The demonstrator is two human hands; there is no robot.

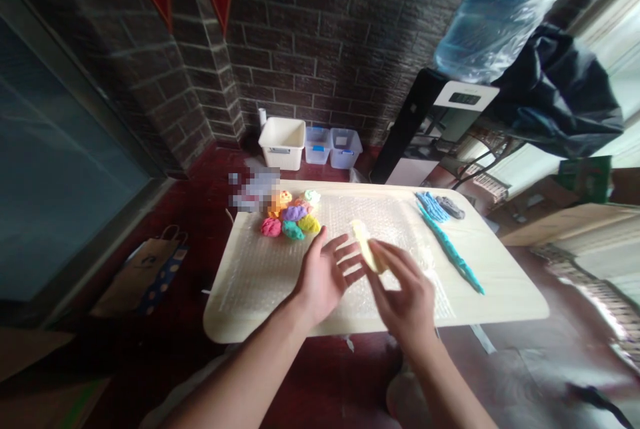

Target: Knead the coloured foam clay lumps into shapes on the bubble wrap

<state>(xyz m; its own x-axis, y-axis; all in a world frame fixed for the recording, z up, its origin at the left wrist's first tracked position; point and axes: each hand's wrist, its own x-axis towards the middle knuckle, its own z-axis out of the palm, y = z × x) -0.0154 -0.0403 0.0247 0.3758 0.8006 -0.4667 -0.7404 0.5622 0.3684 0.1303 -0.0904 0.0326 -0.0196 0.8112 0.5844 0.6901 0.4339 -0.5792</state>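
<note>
My right hand (407, 289) is closed on a pale yellow strip of modelling clay (363, 242), pinched between thumb and fingers above the table. Close by on its left, my left hand (325, 276) is open, palm turned inward and fingers apart, with nothing in it. Beneath both hands lies a sheet of bubble wrap (265, 276). Beyond my left hand sits a cluster of clay lumps, among them a purple lump (294, 213), a red lump (271, 227), a green lump (293, 230) and a yellow lump (309, 223).
On the right of the pale table (515, 302) lie a long turquoise clay roll (453, 249), blue clay strands (433, 206) and a grey clay piece (451, 207). Behind stand a white bin (283, 142), clear boxes (345, 148) and a water dispenser (415, 122). A paper bag (140, 272) is at left.
</note>
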